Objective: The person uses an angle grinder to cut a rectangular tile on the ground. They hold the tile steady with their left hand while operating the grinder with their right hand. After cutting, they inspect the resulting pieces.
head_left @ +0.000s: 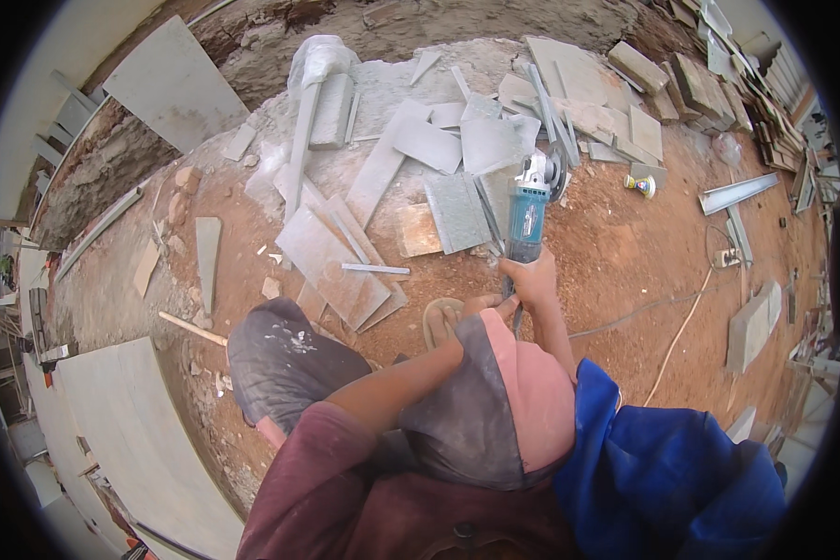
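Observation:
An angle grinder point(528, 217) with a teal body and silver head points away from me, its dark disc point(558, 173) on the right side of the head. My right hand point(535, 278) is wrapped round its dark rear part. Close by, my left hand point(483, 303) has its fingers closed at the tail end of the grinder, partly hidden behind my knee. Just left of the tool lie a grey-green stone tile point(457, 213) and an orange-stained tile point(420, 231). A narrow pale strip point(375, 269) rests across a larger slab point(331, 266).
Many cut slabs and offcuts point(427, 145) pile up ahead. A small colourful round container point(639, 186) sits right of the grinder. On the reddish dirt run a cable point(679, 345) and a socket block point(726, 258). Thick stone blocks point(637, 67) stand far right; a big slab point(140, 439) lies left.

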Motion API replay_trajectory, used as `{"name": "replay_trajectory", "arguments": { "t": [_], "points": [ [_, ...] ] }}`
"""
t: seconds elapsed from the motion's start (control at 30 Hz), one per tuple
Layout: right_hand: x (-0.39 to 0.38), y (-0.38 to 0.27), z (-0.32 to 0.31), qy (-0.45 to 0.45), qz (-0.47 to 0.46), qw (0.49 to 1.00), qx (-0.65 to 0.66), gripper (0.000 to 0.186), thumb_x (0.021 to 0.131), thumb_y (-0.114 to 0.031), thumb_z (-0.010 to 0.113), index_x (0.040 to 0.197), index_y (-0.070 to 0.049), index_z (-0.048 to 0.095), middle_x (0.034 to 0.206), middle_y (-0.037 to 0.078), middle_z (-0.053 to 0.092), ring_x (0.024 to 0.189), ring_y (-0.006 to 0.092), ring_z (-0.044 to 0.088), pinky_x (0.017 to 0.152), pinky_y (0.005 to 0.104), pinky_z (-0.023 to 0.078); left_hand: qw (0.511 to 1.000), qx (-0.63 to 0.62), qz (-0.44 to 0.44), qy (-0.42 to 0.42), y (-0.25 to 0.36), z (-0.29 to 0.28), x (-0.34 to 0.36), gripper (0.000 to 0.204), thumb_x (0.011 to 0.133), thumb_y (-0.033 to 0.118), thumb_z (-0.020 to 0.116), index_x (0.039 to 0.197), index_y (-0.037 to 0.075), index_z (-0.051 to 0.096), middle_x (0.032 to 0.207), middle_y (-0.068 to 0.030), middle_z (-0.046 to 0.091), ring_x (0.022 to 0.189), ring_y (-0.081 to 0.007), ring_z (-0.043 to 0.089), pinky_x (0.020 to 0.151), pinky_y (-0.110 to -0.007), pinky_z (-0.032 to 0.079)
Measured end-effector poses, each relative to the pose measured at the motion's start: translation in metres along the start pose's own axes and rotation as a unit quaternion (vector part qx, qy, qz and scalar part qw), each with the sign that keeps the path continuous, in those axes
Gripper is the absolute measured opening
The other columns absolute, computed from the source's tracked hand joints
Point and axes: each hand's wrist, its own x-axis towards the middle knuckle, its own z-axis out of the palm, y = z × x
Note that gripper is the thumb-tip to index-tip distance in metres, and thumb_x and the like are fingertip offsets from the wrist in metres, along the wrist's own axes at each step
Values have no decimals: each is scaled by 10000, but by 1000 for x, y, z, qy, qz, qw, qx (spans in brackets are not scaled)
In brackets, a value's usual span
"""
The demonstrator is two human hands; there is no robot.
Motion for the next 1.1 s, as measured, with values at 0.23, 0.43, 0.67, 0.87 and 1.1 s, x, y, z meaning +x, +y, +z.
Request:
{"name": "replay_trajectory", "arguments": {
  "t": [0.23,0.43,0.67,0.87,1.1],
  "points": [
    [4,11,7,-23,-33,999,-32,404,694,-160,848,1019,22,693,909,100,748,797,179,698,754,364,569,993,96,4,73,22,5,-28,445,1045,483,723,1084,49,814,795,-44,737,706,-126,664,644,-316,515],
    [11,9,5,-65,-23,992,-107,494,649,-252,874,1025,29,718,949,175,773,874,282,753,839,394,588,858,501,104,-49,63,-71,9,424,928,421,824,1145,57,820,973,-166,821,896,-298,791,829,-408,608],
    [21,-7,43,-139,-14,982,-126,617,628,-300,901,1105,52,732,1037,258,778,987,377,768,910,436,599,658,650,297,238,87,-120,40,816,869,377,859,1531,10,554,1604,-200,538,1491,-377,505,1199,-524,426],
    [35,-3,68,-131,6,976,-174,699,615,-289,908,1162,94,699,1070,293,769,1039,403,762,940,439,590,639,714,212,193,77,-112,66,974,851,269,856,1654,8,370,1766,-207,308,1634,-363,305,1292,-574,300],
    [43,0,72,-134,-5,977,-168,623,605,-276,902,1069,102,726,1012,302,769,998,409,768,905,450,601,661,688,226,197,72,-115,74,986,794,199,895,1626,-8,408,1773,-176,308,1634,-343,312,1290,-577,298]
  ]
}}
